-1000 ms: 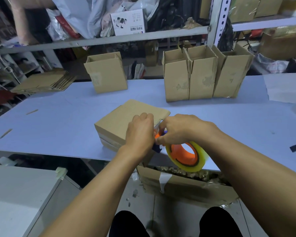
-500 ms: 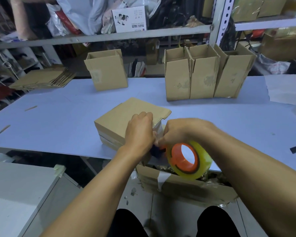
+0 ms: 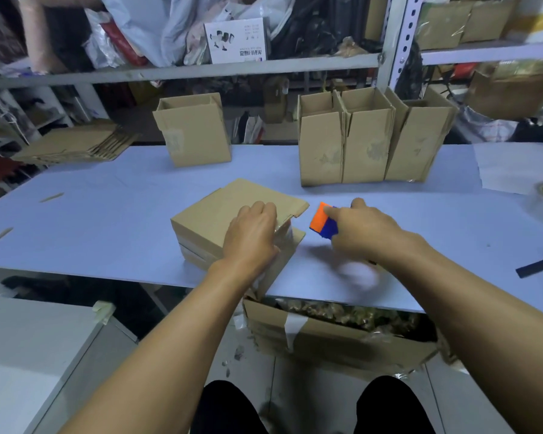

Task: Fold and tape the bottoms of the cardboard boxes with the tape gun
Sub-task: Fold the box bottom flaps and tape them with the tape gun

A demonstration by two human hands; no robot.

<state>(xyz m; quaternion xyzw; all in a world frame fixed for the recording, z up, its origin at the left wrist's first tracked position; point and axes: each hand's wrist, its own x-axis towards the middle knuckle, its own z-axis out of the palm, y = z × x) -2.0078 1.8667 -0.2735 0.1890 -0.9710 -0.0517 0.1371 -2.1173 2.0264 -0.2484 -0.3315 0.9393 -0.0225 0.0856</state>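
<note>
1. Pale blue-grey, smooth and matte: the table (image 3: 107, 220), a flat sheet with a straight near edge, bearing all the work.
2. Grey metal shelving (image 3: 201, 72) behind the table, its upright punched with holes, loaded with crumpled plastic bags and boxes.
3. Brown corrugated carton (image 3: 336, 343) on the floor under the table's near edge, top open, patched with a strip of pale tape, filled with something crumpled that I cannot identify.
4. Three upright cardboard boxes (image 3: 367, 142) at the far side of the table, touching side by side, top flaps raised; the rightmost leans.
5. A fourth upright box (image 3: 195, 133) stands alone to their left, well apart.
6. Stack of flattened cardboard blanks (image 3: 76, 144) at the far left edge, layered edges fanned out.
7. Task box (image 3: 213, 211): brown cardboard, near the front edge at centre, flat folded face upward, shiny clear tape over its right-hand corner.
8. Left hand (image 3: 251, 236) lies palm-down on that box, fingers curled over the taped corner, pressing rather than grasping.
9. Right hand (image 3: 364, 230) is closed around the tape gun (image 3: 323, 222), just right of the box and apart from it; only an orange and blue blocky part shows, the remainder blurred.
10. Black flat strip (image 3: 536, 267) near the right edge.
11. Thin wood-coloured slivers (image 3: 52, 197) at left.
</note>
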